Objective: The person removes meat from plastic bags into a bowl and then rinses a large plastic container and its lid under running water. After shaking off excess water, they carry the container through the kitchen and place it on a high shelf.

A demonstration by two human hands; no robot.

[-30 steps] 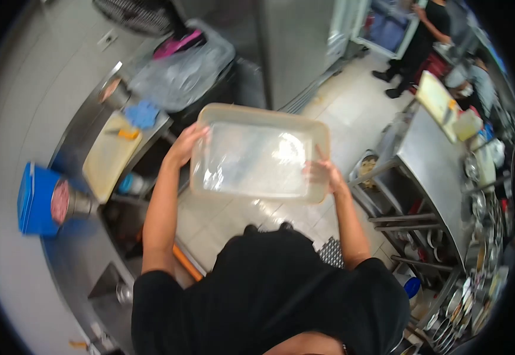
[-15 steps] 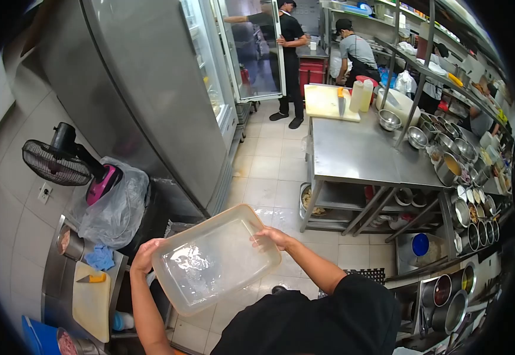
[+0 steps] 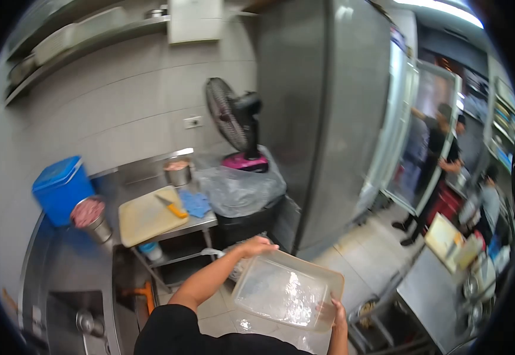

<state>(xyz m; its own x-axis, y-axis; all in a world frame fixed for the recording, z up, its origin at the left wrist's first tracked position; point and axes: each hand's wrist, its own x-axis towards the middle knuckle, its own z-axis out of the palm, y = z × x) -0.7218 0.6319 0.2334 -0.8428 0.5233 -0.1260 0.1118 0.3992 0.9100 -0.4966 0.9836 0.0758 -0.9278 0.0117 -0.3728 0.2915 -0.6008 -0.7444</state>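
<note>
A translucent plastic tub (image 3: 284, 290), rectangular with a tan rim, is held out in front of my body, and I see no contents in it. My left hand (image 3: 257, 245) grips its upper left rim. At the lower right edge my right hand (image 3: 337, 312) has its thumb outside, and its fingers show through the wall. The tub hangs over the tiled floor, beside the black bin (image 3: 245, 228) with a clear plastic bag.
At left, a steel counter holds a cutting board (image 3: 145, 219) with a knife (image 3: 172, 206), a blue cloth (image 3: 195, 203), metal pots of meat and a blue cooler (image 3: 62, 186). A fan (image 3: 237, 127) sits on the bin. Two co-workers stand right, one by the open fridge door (image 3: 426, 136).
My view has swung left, bringing the sink, counter and wall shelf into sight. Both hands still hold the tub, which now appears lower and further right.
</note>
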